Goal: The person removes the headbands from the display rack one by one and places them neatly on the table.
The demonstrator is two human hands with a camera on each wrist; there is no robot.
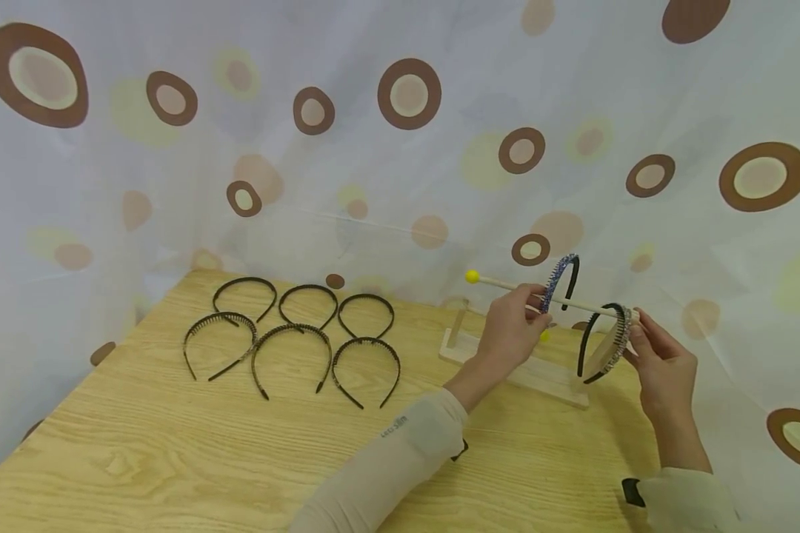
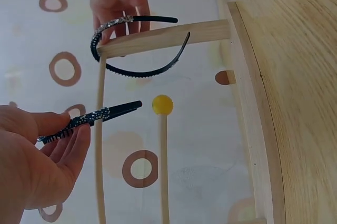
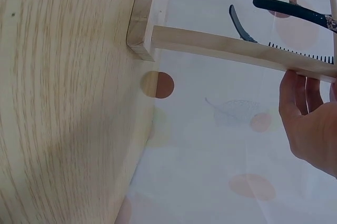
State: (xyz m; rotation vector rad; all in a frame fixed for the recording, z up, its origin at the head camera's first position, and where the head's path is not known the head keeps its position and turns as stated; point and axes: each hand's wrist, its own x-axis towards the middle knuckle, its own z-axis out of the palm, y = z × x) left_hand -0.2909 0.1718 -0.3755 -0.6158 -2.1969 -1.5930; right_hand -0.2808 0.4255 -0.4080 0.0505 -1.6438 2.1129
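A wooden rack [image 1: 550,385] with rods stands at the right of the table. My left hand [image 1: 510,333] pinches a blue glittery headband [image 1: 555,281], which hangs around the upper rod [image 1: 587,306]. Another headband, black with silvery stones [image 1: 623,340], is on the same rod close to the rack's end post [image 2: 158,40]. At the top of that post my right hand [image 1: 667,377] grips the wood with fingers and thumb, right beside the silvery headband. Its fingers [image 3: 300,92] lie against the post in the right wrist view.
Several dark toothed headbands [image 1: 292,333] lie in two rows on the left part of the wooden table [image 1: 173,459]. A yellow ball [image 1: 472,276] caps the upper rod's left end; another yellow ball [image 2: 162,104] tips the lower rod. A patterned curtain [image 1: 347,170] hangs behind.
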